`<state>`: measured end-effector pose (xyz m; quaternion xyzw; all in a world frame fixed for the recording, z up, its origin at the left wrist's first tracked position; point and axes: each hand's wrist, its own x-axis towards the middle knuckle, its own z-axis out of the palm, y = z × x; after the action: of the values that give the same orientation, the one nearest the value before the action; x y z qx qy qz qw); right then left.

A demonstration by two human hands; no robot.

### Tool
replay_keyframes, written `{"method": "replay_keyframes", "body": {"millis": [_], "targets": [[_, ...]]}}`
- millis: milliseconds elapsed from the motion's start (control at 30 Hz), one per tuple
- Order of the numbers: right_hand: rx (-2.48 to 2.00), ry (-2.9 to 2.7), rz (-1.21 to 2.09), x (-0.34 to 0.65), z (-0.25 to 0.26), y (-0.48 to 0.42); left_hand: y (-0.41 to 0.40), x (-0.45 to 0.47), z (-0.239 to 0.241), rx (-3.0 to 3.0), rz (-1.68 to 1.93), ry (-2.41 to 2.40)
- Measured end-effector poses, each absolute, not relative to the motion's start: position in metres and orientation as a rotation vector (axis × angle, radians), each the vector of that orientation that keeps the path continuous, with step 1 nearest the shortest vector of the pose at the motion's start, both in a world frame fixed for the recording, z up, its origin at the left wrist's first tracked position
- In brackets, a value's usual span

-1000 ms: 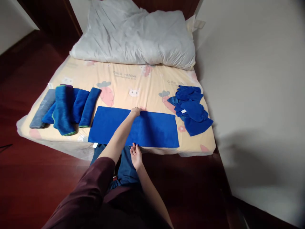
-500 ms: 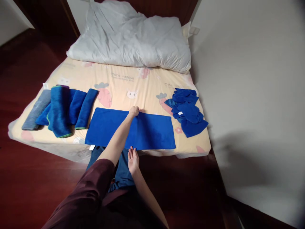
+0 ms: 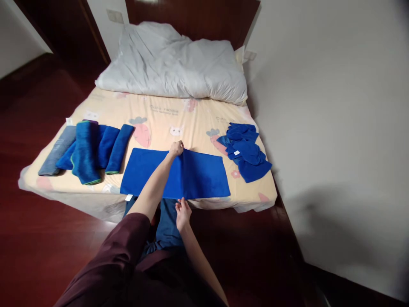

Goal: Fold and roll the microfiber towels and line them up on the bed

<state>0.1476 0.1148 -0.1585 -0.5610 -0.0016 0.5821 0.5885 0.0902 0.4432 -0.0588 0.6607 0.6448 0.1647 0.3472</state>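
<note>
A blue towel lies spread out along the near edge of the bed, with a raised ridge across its middle. My left hand pinches its far edge at the top of that ridge. At the near edge, in line with it, my right hand grips the towel between thumb and fingers. A small white tag sticks out at the towel's near left corner.
Rolled and folded towels, one a blue roll and one a grey-blue towel, lie at the left. A crumpled pile of blue cloths sits at the right. A grey-white quilt covers the far part of the bed.
My right hand has moved up to the near edge and closed on it. The towel's middle has lifted into a ridge. The camera view has shifted a little.
</note>
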Motion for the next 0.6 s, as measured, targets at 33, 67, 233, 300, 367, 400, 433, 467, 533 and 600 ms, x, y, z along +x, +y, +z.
{"method": "replay_keyframes", "body": {"millis": [33,67,233,300,367,400,433,467,533,600], "targets": [[-1.343,-0.047,1.310,0.152,-0.152,0.116,0.440,0.088,-0.049,1.703,0.460,1.662],[-1.375,-0.096,1.260,0.158,-0.145,0.118,0.436,0.086,-0.038,1.691,0.496,1.650],[-1.495,-0.367,0.944,0.197,-0.095,0.122,0.416,0.074,0.030,1.596,0.747,1.555],[-1.512,-0.458,0.815,0.218,-0.069,0.124,0.405,0.066,0.059,1.553,0.871,1.482],[-1.500,-0.566,0.707,0.241,-0.040,0.132,0.393,0.056,0.085,1.515,0.990,1.397],[-1.489,-0.637,0.656,0.254,-0.025,0.138,0.388,0.051,0.097,1.500,1.041,1.361],[-1.473,-0.713,0.608,0.266,-0.008,0.146,0.383,0.045,0.109,1.478,1.093,1.323],[-1.452,-0.783,0.555,0.278,0.008,0.157,0.379,0.039,0.121,1.444,1.148,1.276],[-1.384,-0.863,0.461,0.300,0.042,0.182,0.372,0.028,0.143,1.352,1.255,1.154],[-1.297,-0.880,0.395,0.319,0.077,0.210,0.366,0.018,0.164,1.264,1.339,1.024]]}}
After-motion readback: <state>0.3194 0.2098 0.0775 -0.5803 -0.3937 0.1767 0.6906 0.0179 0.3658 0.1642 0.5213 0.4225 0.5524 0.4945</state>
